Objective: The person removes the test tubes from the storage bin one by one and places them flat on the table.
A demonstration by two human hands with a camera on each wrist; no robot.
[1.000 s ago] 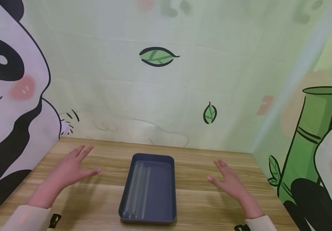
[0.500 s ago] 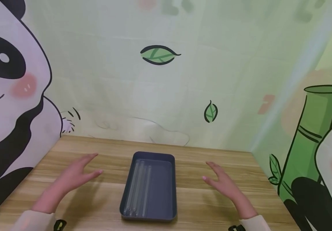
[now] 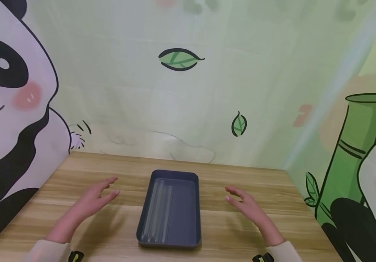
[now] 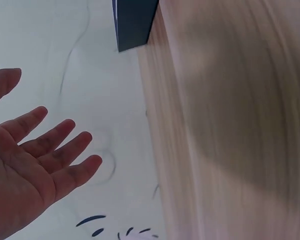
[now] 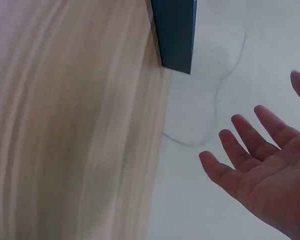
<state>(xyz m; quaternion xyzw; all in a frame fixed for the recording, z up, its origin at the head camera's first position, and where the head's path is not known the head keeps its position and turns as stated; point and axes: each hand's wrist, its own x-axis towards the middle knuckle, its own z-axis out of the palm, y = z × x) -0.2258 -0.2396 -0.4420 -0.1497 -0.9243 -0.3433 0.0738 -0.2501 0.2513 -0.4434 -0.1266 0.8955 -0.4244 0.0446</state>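
A dark blue rectangular tray [image 3: 184,214] sits on the wooden table, with several clear, thin tubes [image 3: 156,211] lying lengthwise along its left side. To the left of the tray hovers my left hand [image 3: 94,198], fingers spread and relaxed, holding nothing. My right hand [image 3: 245,203] is held above the table on the other side, likewise loose and bare. Both wrist views show an outer wall of the tray, the left [image 4: 135,22] and the right [image 5: 175,35], apart from the fingers. What the tubes are exactly cannot be made out.
The wooden table [image 3: 122,233] ends at a pale green cloth backdrop [image 3: 126,91] printed with leaves, pandas and bamboo, which also closes in the sides. A dark strap [image 3: 76,256] is worn at the left wrist and another [image 3: 263,257] at the right.
Both hands have moved inward, closer to the tray, the left going right and the right going left. The view has shifted slightly. Tray and tubes stay in place on the table.
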